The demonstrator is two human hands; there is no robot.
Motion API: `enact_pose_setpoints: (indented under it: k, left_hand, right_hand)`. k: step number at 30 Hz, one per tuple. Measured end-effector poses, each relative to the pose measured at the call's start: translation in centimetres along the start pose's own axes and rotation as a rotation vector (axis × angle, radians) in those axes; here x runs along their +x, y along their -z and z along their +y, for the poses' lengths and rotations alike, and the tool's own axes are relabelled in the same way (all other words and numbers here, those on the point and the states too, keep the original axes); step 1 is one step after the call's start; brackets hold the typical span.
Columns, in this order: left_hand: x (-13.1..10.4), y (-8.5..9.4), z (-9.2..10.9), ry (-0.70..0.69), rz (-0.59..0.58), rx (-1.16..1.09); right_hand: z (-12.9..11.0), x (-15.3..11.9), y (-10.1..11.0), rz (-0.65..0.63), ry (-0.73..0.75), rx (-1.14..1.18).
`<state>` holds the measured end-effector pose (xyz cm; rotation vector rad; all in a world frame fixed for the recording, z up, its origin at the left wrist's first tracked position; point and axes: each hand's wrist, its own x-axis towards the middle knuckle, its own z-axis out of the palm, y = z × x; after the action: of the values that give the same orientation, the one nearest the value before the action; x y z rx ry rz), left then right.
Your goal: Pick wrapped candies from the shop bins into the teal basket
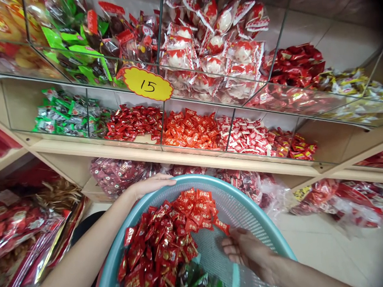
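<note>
A blue-green plastic mesh basket [244, 196] is in front of me, tilted under the shelf. My left hand [155, 185] grips its far left rim, thumb and fingers over the edge. Inside the basket, on the right, is my right hand [247, 249] with curled fingers. Its fingertips meet the end of one orange-red wrapped candy [221, 226]. More orange-red candies [197, 206] lie beside it at the top of the pile. Dark red wrapped candies [154, 246] fill the left side. Some green and dark wrapped sweets [200, 280] sit at the bottom.
Glass-fronted shelf bins hold orange-red candies [191, 128], dark red candies [135, 122], red-and-white candies [248, 134] and green ones [65, 113]. A yellow price tag [148, 83] reads 15. Bagged goods [116, 176] lie below the shelf, with more packages [17, 223] at left.
</note>
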<state>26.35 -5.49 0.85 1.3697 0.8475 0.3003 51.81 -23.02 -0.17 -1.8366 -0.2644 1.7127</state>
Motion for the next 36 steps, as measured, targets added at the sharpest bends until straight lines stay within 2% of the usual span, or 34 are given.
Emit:
enact_pose_setpoints:
  k: [8, 13, 20, 25, 36]
  left_hand:
    - [-0.1, 0.1, 0.1, -0.012, 0.045, 0.054]
    - [-0.1, 0.0, 0.3, -0.019, 0.062, 0.118]
    - [-0.1, 0.0, 0.2, -0.034, -0.004, 0.045]
    - [-0.2, -0.1, 0.3, -0.029, -0.017, 0.011]
    - [-0.2, -0.1, 0.2, -0.056, 0.038, 0.081]
  right_hand:
    - [0.3, 0.3, -0.4, -0.058, -0.036, -0.048]
    - [0.6, 0.0, -0.3, -0.027, -0.051, -0.030]
    - [0.9, -0.3, -0.6, 0.033, -0.034, -0.009]
    - [1.3, 0.0, -1.4, 0.026, -0.058, -0.005]
    - [0.0, 2.0, -3.0, 0.030, 0.031, 0.014]
